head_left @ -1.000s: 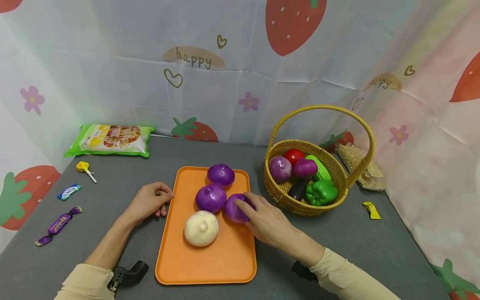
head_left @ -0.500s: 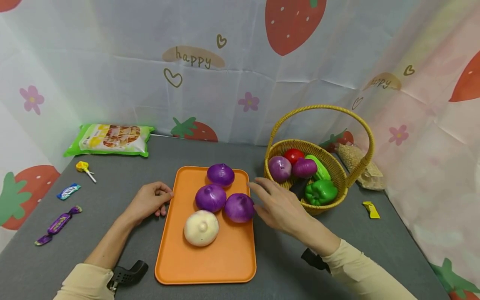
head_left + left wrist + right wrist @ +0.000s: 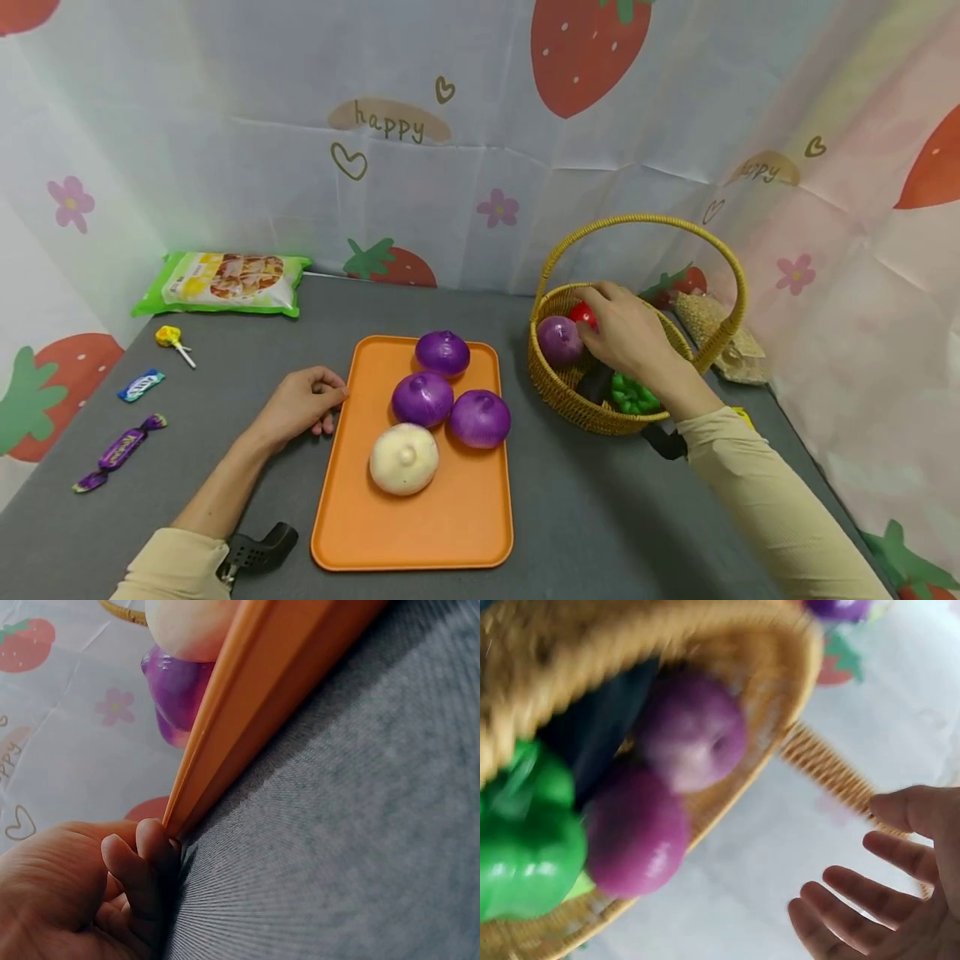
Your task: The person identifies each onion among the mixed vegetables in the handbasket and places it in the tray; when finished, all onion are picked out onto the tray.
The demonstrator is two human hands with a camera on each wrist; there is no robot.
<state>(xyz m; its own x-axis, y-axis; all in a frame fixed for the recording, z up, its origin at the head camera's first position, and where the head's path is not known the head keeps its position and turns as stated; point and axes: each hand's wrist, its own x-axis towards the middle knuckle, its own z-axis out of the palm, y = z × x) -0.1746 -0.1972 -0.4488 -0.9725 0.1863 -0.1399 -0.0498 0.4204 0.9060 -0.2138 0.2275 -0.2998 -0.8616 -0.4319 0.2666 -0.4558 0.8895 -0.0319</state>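
An orange tray (image 3: pixel 412 533) bears three purple onions, one at the back (image 3: pixel 442 353), another purple onion (image 3: pixel 422 399) in the middle and a third purple onion (image 3: pixel 480 419) by the right edge. A whitish onion (image 3: pixel 403 459) sits nearest me. My left hand (image 3: pixel 303 402), fingers curled, holds the tray's left rim; its fingertips (image 3: pixel 154 838) meet the rim in the left wrist view. Fingers spread and holding nothing, my right hand (image 3: pixel 622 329) is above the wicker basket (image 3: pixel 558 400). Inside are a pale purple onion (image 3: pixel 559 340), partly covered tomato (image 3: pixel 582 313), darker purple onion (image 3: pixel 637 836), eggplant (image 3: pixel 595 384) and green bell pepper (image 3: pixel 529 840).
The basket's tall handle (image 3: pixel 637 219) arches over the right hand. A green food bag (image 3: pixel 225 283), a lollipop (image 3: pixel 169 337) and wrapped candies (image 3: pixel 120 450) lie at left. Behind the basket leans a bag of grain (image 3: pixel 716 333). A printed curtain (image 3: pixel 450 192) hangs at the back.
My right hand has let go of the onion at the tray's right edge and moved up and right to above the basket. The left hand has stayed at the tray's rim.
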